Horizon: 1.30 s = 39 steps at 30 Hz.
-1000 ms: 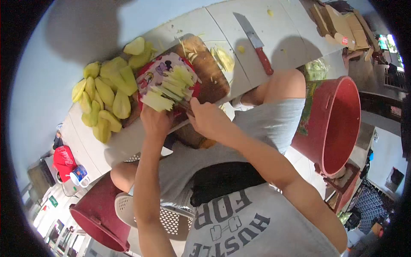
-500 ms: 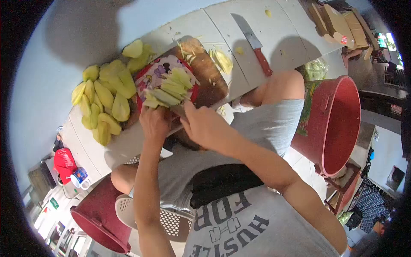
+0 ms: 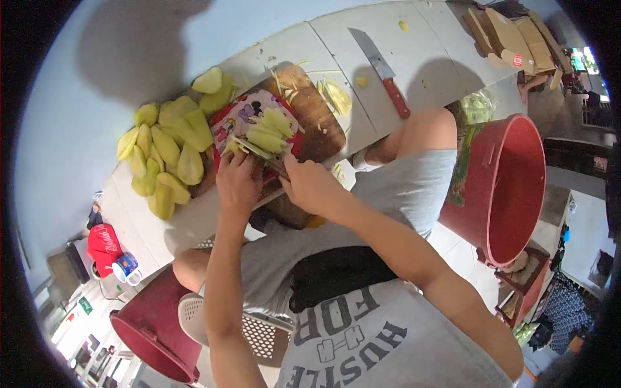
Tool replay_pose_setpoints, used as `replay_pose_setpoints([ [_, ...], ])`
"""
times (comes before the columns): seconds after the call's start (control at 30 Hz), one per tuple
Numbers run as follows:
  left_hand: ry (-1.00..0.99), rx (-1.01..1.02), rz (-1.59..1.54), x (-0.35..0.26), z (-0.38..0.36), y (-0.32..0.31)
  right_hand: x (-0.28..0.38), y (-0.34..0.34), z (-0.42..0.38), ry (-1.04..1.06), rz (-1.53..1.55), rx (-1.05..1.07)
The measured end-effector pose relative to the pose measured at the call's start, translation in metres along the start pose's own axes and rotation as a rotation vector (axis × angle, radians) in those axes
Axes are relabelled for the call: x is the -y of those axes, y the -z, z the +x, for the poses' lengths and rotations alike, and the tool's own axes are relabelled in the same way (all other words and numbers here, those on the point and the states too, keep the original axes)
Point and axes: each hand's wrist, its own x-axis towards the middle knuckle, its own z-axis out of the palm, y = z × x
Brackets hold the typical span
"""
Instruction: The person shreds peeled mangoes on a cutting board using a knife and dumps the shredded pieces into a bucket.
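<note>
On the wooden board [image 3: 317, 123], left hand [image 3: 238, 181] pins a mango piece [image 3: 234, 148], fingers curled; right hand [image 3: 309, 184] fist-closed on a knife [image 3: 262, 154]. Cut strips [image 3: 272, 129] at 1 o'clock. Flesh likely wet, slippery, soft: hold by the flanks.

Red-handled knife [image 3: 385, 71], 2 red buckets [image 3: 501, 187], mug [image 3: 127, 268]

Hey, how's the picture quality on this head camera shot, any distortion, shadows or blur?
Head view: strong fisheye bending with black corners; a big soft shadow falls on the table top left; the hands, left and right, look slightly soft; the red-handled knife stays fairly sharp.
</note>
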Motion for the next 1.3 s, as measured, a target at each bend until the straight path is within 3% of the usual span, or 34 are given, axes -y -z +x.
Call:
replay_pose_setpoints([
  [0.13,0.023,0.095,-0.024,0.002,0.006,0.01,-0.014,0.001,0.006,-0.009,0.101,0.016],
  [0.2,0.024,0.042,-0.043,0.007,0.012,0.01,-0.021,0.007,0.008,0.041,0.154,-0.03],
  [0.27,0.027,-0.012,-0.067,0.014,0.02,0.006,-0.022,0.017,0.008,-0.066,0.176,0.031],
  [0.43,0.14,-0.03,-0.344,0.023,0.045,0.015,-0.016,0.033,0.005,-0.105,0.187,-0.019],
  [0.53,0.276,-0.043,-0.305,0.024,0.037,0.021,-0.003,0.041,-0.005,-0.099,0.162,-0.063],
  [0.63,0.189,-0.013,-0.149,0.028,0.005,0.006,0.0,0.033,-0.011,-0.029,0.132,-0.099],
  [0.77,0.152,0.012,-0.193,0.014,-0.007,0.004,0.004,0.011,-0.016,0.084,0.114,-0.084],
  [1.17,0.042,0.045,-0.204,0.011,0.003,0.009,0.039,0.025,-0.021,-0.025,-0.02,0.099],
  [1.3,0.029,0.1,-0.128,0.015,-0.003,0.008,0.011,-0.009,0.002,0.045,-0.036,-0.03],
])
